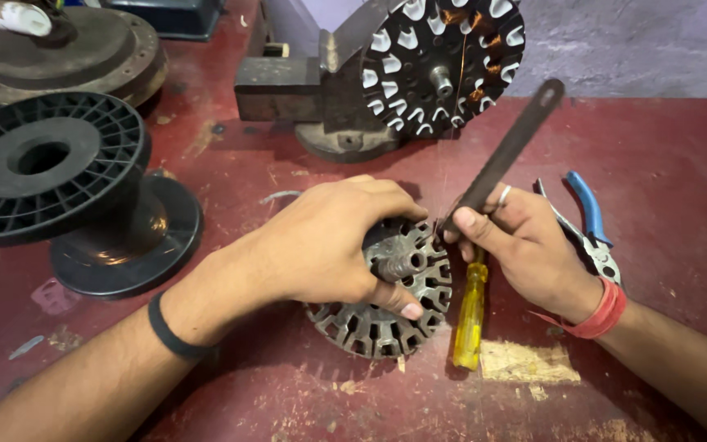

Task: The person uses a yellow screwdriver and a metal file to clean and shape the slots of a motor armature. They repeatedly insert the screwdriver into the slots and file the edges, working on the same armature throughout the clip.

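Observation:
A round slotted metal stator core (pixel 394 315) with a short central shaft lies on the dark red workbench (pixel 664 164). My left hand (pixel 329 241) rests on top of it, fingers wrapped over the rim and thumb near the shaft. My right hand (pixel 525 245) grips a long dark flat metal bar (pixel 505 155) that slants up to the right, its lower tip at the core's upper right edge.
A yellow-handled screwdriver (pixel 470 315) lies beside the core. Blue-handled pliers (pixel 591 217) lie behind my right hand. A bench vise (pixel 321 90) holds a second stator (pixel 443 61) with white slot liners. A black plastic spool (pixel 59 180) stands at left, a round metal housing (pixel 67 49) behind it.

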